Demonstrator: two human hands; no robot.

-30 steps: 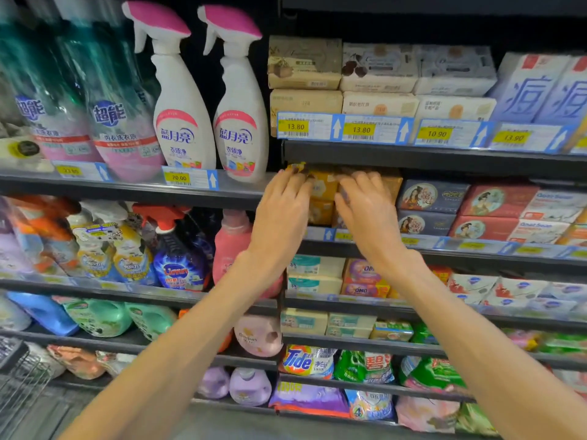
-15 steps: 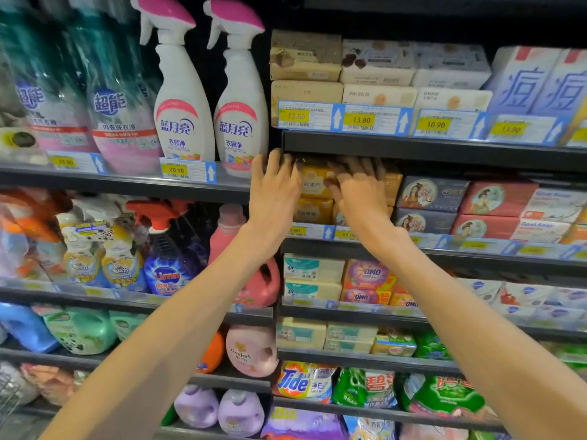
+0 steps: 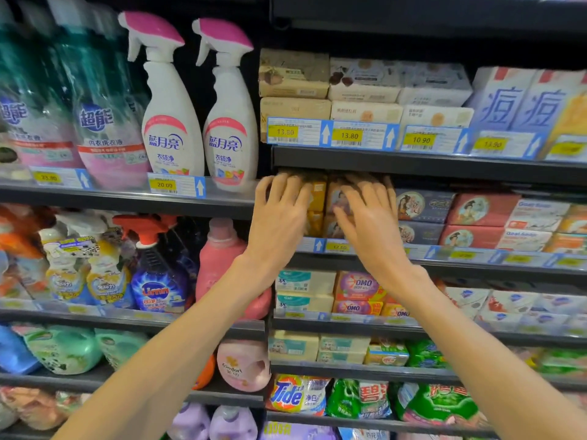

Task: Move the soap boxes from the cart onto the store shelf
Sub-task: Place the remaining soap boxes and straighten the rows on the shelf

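Yellow-orange soap boxes (image 3: 318,198) stand stacked two high on the second shelf (image 3: 444,254), under the 13.80 price tags. My left hand (image 3: 279,217) lies flat against the left side of the stack with its fingers spread. To the right, my right hand (image 3: 370,222) covers the front of the neighbouring boxes (image 3: 333,228), fingers apart and blurred. Neither hand is closed around a box. The boxes are mostly hidden behind my hands. The cart is out of view.
Purple (image 3: 422,206) and red soap boxes (image 3: 479,211) fill the same shelf to the right. Beige soap boxes (image 3: 293,74) sit on the shelf above. White spray bottles (image 3: 171,122) and detergent pouches (image 3: 104,131) stand at the left. Lower shelves hold more soap and detergent.
Both hands have stayed at the yellow boxes and slid slightly up and inward, fingers spreading over the stack. The cart corner seen at the lower left earlier has left the view.
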